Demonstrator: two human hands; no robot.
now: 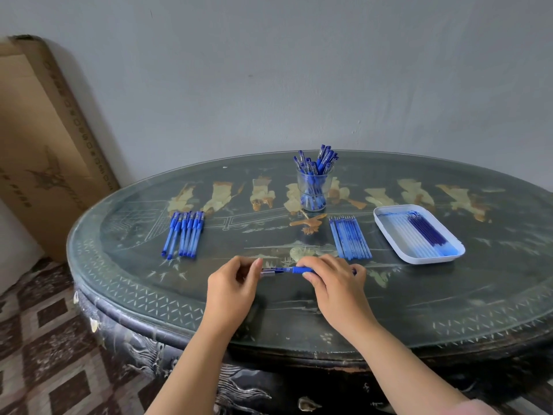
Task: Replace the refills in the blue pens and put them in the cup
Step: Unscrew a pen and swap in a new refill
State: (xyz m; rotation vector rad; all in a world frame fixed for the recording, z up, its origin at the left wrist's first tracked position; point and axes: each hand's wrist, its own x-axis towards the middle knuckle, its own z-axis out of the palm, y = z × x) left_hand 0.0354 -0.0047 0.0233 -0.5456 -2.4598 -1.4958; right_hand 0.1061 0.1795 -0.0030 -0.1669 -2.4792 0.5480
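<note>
— Lower centre of the frame?

— Holding one blue pen [294, 270] level, low over the bench [419, 310]. Pinched at the silver end by the left grip [232, 290], wrapped round the blue sleeve by the right grip [332, 283], fingers curled.

— Touching the glass top?

— Cannot tell.

— Farther up?

— At centre, a clear cup [314, 190] crammed with capped pens. Left of centre, a row of pens [184, 233] lying side by side. Right of centre, a row of refills [350, 238], just beside a white tray [419, 259] with more refills, clear and dark blue.

— Far left?

— Leaning on the wall, a cardboard box [45, 130].
</note>
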